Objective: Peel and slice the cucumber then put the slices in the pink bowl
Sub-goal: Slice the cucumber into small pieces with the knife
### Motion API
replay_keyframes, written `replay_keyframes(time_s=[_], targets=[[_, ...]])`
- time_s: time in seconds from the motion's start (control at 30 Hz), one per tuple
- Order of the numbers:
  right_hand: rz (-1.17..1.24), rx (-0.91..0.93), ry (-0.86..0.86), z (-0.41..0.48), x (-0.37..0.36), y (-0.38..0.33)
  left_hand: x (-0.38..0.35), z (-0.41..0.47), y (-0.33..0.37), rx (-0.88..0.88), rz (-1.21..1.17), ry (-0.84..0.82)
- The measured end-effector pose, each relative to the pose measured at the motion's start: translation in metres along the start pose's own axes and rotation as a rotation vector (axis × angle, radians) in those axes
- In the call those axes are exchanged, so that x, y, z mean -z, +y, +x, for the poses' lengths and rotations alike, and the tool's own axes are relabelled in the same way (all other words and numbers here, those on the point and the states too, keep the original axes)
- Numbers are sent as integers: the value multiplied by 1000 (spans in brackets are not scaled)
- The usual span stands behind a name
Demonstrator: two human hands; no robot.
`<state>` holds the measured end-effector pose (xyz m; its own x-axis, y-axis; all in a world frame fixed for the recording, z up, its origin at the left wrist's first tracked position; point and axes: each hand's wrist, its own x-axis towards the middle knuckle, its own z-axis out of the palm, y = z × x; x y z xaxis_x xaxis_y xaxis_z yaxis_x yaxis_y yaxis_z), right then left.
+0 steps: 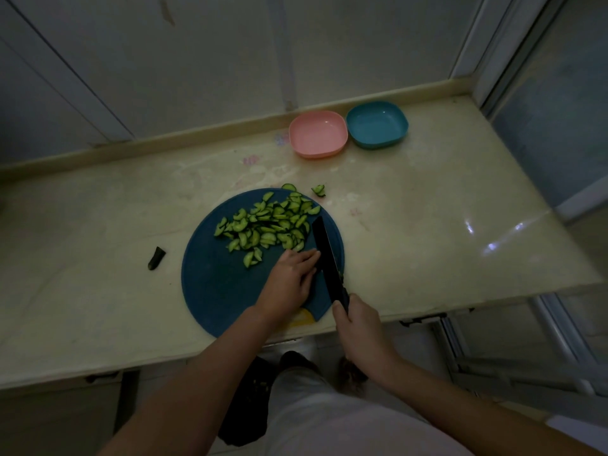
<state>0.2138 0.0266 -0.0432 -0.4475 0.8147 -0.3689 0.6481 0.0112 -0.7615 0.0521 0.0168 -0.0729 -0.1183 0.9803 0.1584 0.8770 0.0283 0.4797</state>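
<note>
One black knife (325, 255) is gripped by its handle in the right hand (358, 320), fingers curled round it. The left hand (289, 281) is laid flat, fingers straight, on one round blue cutting board (210, 284) beside the blade. One heap of cucumber slices (266, 225), too many to count, is spread over the board's far half, a few stray slices (318, 190) are seen just beyond its rim, and one dark cucumber end (156, 258) lies left of the board. Farther back, well apart from the slices, one pink bowl (318, 134) and one blue bowl (377, 125) are set side by side on a pale, glossy stone counter (427, 225) bearing faint pink marks too blurred to read, against pale wall panels (214, 60) in a dim room.
</note>
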Motion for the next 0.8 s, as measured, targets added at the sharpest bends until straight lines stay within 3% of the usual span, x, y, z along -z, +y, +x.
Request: replay_keyframes(time_s=[0.8], targets=[[104,11,10,-2,4,2,0,-6,-2,100,-94,43]])
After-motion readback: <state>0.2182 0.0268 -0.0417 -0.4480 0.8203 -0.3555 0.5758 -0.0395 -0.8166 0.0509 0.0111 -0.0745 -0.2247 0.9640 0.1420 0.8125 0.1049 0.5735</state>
